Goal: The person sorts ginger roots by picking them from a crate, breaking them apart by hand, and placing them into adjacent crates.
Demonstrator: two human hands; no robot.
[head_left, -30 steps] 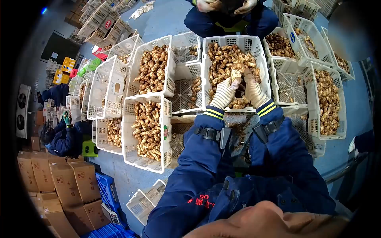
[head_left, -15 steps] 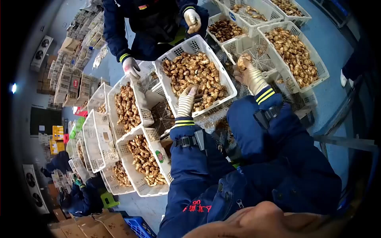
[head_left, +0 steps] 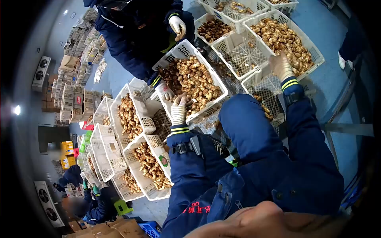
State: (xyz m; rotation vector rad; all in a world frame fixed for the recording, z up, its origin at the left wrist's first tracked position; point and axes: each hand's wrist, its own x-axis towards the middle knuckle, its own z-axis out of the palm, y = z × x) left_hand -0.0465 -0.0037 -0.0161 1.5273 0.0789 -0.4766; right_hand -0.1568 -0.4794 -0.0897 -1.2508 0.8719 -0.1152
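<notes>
My left hand (head_left: 179, 111), in a pale ribbed glove with bare fingertips, reaches over the near left wall of the central white crate (head_left: 219, 104). Its fingers are curled on a brown mushroom (head_left: 193, 100) at the heap's edge. My right hand (head_left: 281, 67), gloved alike, is at the near left wall of the right crate (head_left: 317, 59). Its fingers are apart beside the mushrooms (head_left: 283, 37) there, and no mushroom shows in them. A co-worker's white-gloved hand (head_left: 164, 91) reaches into the central crate close to my left hand.
The co-worker's other gloved hand (head_left: 177, 27) hangs above the far wall. A mostly bare crate (head_left: 234, 53) stands between the central and right crates. Crates of mushrooms (head_left: 151, 166) line the left. A metal bar (head_left: 347, 129) is at right; other people work at lower left.
My right hand has moved right to the right crate; the mushroom it held no longer shows in it. The co-worker's hand has moved from outside the central crate into it.
</notes>
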